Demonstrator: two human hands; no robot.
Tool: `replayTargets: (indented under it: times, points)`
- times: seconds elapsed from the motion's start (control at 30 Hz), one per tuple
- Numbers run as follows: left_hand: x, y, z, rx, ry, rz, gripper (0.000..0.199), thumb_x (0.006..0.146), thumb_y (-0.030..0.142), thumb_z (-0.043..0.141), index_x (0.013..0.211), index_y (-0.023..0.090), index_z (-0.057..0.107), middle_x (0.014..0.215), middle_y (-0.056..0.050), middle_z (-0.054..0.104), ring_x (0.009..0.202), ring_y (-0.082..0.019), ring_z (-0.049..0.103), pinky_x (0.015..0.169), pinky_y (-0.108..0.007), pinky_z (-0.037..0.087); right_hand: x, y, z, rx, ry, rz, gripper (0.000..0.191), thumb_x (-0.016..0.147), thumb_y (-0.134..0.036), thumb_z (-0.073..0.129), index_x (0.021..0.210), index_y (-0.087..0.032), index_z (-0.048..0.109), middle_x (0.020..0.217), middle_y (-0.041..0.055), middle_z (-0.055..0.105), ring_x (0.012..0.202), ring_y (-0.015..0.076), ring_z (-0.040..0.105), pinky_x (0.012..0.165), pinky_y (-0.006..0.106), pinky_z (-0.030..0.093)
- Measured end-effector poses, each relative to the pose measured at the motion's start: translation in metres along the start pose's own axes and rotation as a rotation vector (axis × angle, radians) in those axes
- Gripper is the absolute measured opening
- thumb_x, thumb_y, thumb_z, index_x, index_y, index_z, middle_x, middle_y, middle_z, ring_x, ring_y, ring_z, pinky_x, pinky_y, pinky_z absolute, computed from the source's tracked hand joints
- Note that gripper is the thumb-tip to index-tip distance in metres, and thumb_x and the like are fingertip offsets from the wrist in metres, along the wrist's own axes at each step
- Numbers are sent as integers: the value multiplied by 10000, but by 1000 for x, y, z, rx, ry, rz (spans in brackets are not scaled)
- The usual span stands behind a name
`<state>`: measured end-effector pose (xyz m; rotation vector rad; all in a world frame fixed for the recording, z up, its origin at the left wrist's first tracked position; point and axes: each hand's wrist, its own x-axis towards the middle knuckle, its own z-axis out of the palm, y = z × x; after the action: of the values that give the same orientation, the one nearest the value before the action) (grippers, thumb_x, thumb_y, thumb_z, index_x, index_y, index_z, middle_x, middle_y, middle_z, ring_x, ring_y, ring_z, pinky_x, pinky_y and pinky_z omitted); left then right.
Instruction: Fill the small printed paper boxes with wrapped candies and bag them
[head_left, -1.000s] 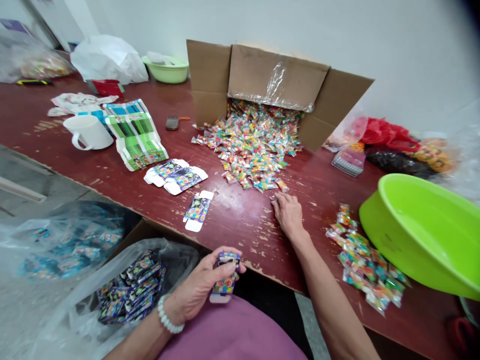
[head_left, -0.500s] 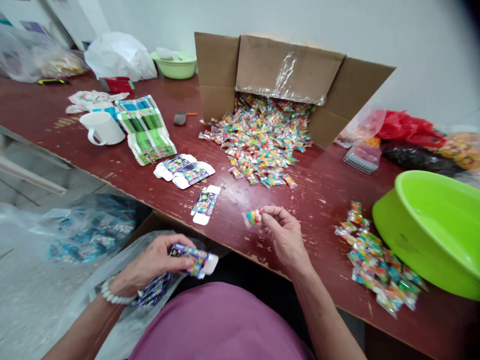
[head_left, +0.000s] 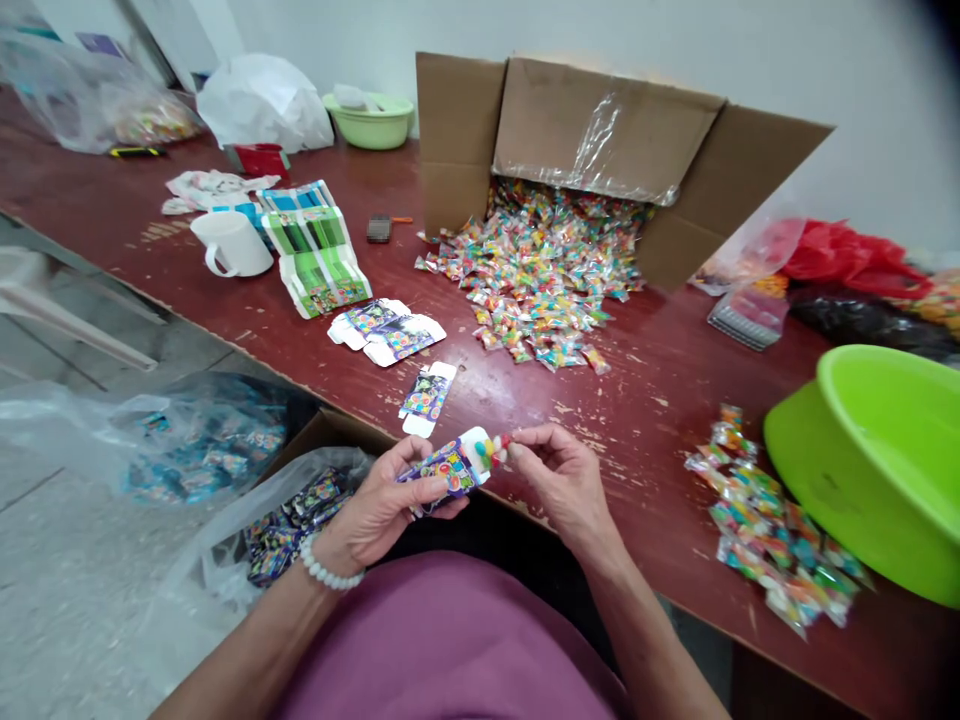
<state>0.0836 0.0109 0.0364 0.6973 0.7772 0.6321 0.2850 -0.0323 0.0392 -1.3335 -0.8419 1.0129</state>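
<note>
My left hand is closed around a small purple printed candy box, whose open white end faces right. Between the fingertips of my right hand is a clear packet of colored candies, its left end at the box's mouth. How far the packet reaches inside I cannot tell. Just beyond my hands a flat purple carton lies near the table edge, with more unfolded cartons behind it. A large heap of candy packets spills from a cardboard box.
On the right stand a green basin and a smaller pile of candy packets. A white mug and green printed sheets lie left. Below the table edge, a plastic bag holds purple boxes.
My left hand has moved up and right with the candy box. My right hand has brought the candy packet to the box's open end. The view has shifted slightly.
</note>
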Motion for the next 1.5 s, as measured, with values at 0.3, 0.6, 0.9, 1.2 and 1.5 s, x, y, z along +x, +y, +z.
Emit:
replayTargets:
  times: [0.3,0.6,0.9,1.2,1.5]
  points:
    - [2,-6,2,187,-89,-15,362,738,251,817,936,192,520,949,-37,693,794,-187,693,692,-297,558,-1,2,-3,-40,-92,81,171,724,-351,801,766,-190,760,810,44,769,718,172,675,708,292,524]
    - [4,-3,17,424,-231,-21,395,809,382,738,1105,172,580,957,-28,622,750,-132,608,698,-286,552,1,4,-4,110,-122,222,285,692,-428,830,756,-164,743,663,12,699,550,103,570,539,224,453]
    - [5,-1,17,542,-268,3,313,878,379,662,1109,195,560,968,-21,633,729,-104,591,678,-232,496,0,9,-9,44,-22,144,301,746,-445,789,779,-152,725,624,-9,645,526,89,504,521,221,412]
    - [7,-4,11,566,-290,-3,331,877,393,666,1102,185,539,984,-32,641,728,-107,595,650,-225,465,2,10,-12,-45,38,48,267,766,-425,765,759,-161,726,696,5,679,623,121,541,622,252,432]
    - [6,-8,10,557,-305,-14,339,884,394,663,1128,198,535,962,-8,613,743,-104,588,667,-223,473,0,16,-14,2,35,80,269,771,-427,769,787,-161,725,695,0,667,601,114,516,590,246,406]
